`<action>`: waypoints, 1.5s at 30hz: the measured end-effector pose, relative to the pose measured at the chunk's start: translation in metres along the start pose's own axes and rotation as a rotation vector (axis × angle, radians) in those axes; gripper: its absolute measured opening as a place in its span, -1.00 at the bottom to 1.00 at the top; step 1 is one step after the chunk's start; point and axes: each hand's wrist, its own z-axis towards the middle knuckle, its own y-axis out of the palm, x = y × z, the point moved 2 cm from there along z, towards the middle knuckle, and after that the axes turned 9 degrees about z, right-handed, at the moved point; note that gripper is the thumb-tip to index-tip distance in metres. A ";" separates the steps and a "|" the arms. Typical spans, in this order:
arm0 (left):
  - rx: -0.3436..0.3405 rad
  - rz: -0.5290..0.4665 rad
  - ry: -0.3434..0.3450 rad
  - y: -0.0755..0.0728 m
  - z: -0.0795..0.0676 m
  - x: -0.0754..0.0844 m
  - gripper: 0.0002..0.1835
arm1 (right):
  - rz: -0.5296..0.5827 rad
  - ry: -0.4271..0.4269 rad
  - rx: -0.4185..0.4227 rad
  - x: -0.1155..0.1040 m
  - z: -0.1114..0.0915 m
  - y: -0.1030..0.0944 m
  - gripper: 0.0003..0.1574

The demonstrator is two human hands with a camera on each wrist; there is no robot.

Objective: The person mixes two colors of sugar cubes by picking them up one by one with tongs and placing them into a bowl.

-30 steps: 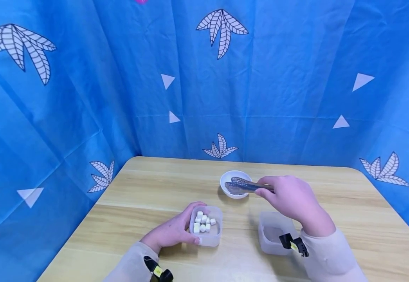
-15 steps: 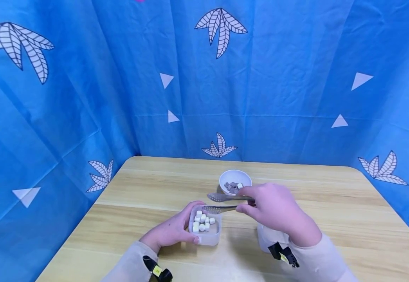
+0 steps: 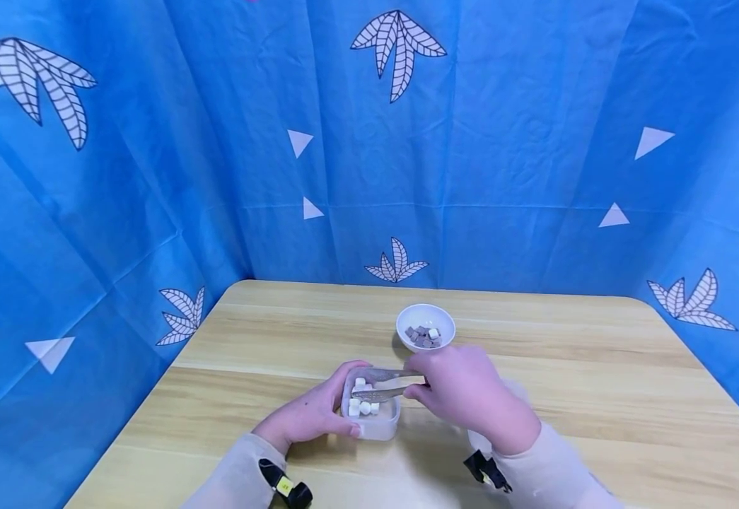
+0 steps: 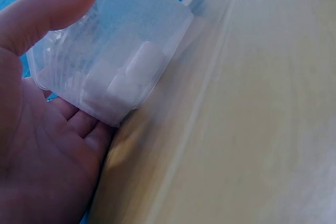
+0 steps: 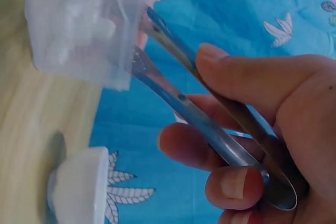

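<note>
My left hand (image 3: 315,412) grips a clear plastic container (image 3: 378,430) from its left side, thumb in front and fingers behind. Small white cubes (image 3: 354,408) lie inside it, and they show through its wall in the left wrist view. In my right hand (image 3: 464,396) is a pair of metal tongs (image 5: 197,121), held between thumb and fingers with the arms spread apart. Their perforated tips reach in over the container's rim, above the white cubes. Whether the tips touch a cube I cannot tell.
Behind the container stands a white bowl (image 3: 426,311) holding several grey-brown cubes (image 3: 421,338) and one white cube (image 3: 433,333). A second clear container (image 3: 479,442) sits mostly hidden under my right forearm. A blue patterned cloth (image 3: 503,141) hangs behind the wooden table (image 3: 293,325).
My right hand has brought the tongs from over the white bowl leftward and nearer to the container, and their arms have spread. My left hand keeps its hold on the container.
</note>
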 end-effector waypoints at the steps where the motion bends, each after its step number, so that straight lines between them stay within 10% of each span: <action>1: 0.000 -0.001 0.002 0.000 0.000 0.000 0.12 | -0.006 0.004 -0.008 -0.001 0.001 0.002 -0.75; 24: -0.002 0.019 0.025 -0.002 0.001 0.000 0.14 | 0.045 -0.083 0.000 0.000 0.003 0.002 -0.84; 45: 0.015 0.055 -0.006 -0.004 0.001 0.000 0.11 | 0.100 -0.021 0.096 0.036 -0.005 -0.045 -0.81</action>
